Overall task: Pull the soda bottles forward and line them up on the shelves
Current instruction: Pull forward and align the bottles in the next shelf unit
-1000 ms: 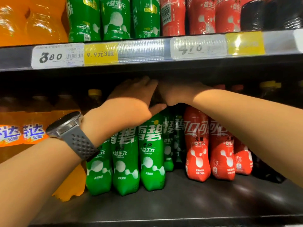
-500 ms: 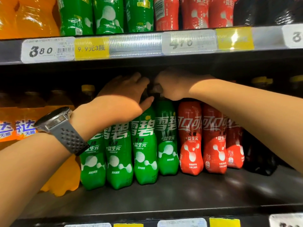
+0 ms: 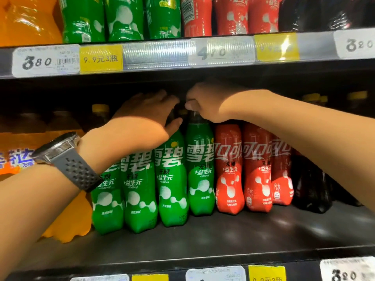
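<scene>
Lower shelf (image 3: 223, 240) is carrying four green soda bottles (image 3: 140, 199) standing in a row near the front, with red bottles (image 3: 229, 175) touching on their right. Left hand (image 3: 146, 118) is curling over the third green bottle (image 3: 172, 189), thumb on its neck. Right hand (image 3: 207, 102) is pinching the fourth green bottle (image 3: 200, 169) at the cap. Watch (image 3: 60, 151) is sitting on the left wrist.
</scene>
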`<state>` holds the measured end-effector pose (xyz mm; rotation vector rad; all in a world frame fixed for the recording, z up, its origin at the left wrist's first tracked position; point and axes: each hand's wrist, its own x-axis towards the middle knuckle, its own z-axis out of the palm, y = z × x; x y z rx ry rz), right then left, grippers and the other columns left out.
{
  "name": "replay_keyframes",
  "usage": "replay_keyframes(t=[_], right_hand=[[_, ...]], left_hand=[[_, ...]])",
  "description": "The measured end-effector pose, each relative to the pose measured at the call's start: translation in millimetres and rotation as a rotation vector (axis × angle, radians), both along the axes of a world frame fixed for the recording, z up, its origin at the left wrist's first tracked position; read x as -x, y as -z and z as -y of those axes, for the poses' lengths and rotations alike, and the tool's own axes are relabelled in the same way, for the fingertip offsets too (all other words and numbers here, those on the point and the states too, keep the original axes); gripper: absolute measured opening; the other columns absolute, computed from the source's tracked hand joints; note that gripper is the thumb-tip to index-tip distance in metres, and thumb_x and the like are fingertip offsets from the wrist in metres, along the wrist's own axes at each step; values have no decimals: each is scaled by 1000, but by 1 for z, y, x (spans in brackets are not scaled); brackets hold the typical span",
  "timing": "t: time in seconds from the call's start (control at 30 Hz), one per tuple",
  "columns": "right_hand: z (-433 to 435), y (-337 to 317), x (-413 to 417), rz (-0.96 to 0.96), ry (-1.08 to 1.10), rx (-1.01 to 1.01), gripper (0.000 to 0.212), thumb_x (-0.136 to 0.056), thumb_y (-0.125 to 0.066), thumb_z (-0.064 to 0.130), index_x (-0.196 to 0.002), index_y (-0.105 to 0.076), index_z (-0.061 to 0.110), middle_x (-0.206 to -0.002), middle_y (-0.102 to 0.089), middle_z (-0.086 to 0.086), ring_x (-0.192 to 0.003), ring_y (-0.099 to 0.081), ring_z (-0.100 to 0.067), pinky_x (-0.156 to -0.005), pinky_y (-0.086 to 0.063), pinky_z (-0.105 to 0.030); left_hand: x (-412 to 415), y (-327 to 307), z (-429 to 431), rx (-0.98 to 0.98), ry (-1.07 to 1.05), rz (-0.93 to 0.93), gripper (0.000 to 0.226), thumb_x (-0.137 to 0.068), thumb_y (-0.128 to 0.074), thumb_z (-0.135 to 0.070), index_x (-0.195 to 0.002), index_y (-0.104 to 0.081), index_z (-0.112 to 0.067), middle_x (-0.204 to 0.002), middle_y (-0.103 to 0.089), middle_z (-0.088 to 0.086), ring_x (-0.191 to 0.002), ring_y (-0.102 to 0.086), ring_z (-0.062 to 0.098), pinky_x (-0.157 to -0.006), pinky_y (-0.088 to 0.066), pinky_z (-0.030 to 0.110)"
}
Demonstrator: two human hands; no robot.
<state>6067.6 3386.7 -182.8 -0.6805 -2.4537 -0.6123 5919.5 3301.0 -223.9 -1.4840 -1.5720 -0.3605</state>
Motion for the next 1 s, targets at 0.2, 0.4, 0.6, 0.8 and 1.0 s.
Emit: replay_keyframes(t=[0.2, 0.4, 0.6, 0.8, 1.0], right_hand=[[-5, 2, 3, 8, 2, -9, 26, -100, -42, 32, -100, -59, 13, -91, -57, -7, -81, -56, -25, -67, -37, -30], [-13, 5, -2, -18, -2, -66, 37, -100, -39, 39, -113, -59, 11, -111, -62, -12, -91, -56, -26, -71, -37, -29], [-25, -2, -44, 14, 41, -15, 38, -102, -33, 39, -103, -57, 10, -106, -60, -10, -88, -52, -22, -78, -40, -31], [-54, 0, -102, -22, 159, 111, 51, -101, -28, 47, -114, -57, 8, -110, -58, -10, -102, -54, -25, -79, -34, -27], [-73, 0, -143, -42, 238, 191, 54, -101, -25, 48, -138, -46, 15, -141, -47, -10, -129, -43, -28, -104, -31, -34]], left_hand=[[-2, -2, -2, 36, 6, 24, 46, -91, -46, -46, -131, -45, -25, -128, -51, 6, -118, -47, 30, -100, -37, 39], [-22, -10, -11, 115, 67, 85, 38, -86, -49, -33, -124, -50, -26, -123, -57, 5, -113, -49, 30, -97, -40, 39], [-47, -18, -38, 9, -27, 96, 39, -94, -41, -43, -124, -53, -21, -122, -59, 15, -110, -55, 37, -92, -46, 43], [-60, -25, -64, 96, -150, 33, 45, -97, -35, -47, -104, -62, -12, -111, -62, 18, -102, -58, 37, -83, -47, 39], [-78, -20, -72, 21, 49, 75, 31, -98, -38, -31, -112, -59, -15, -122, -59, 13, -111, -55, 35, -93, -46, 43]])
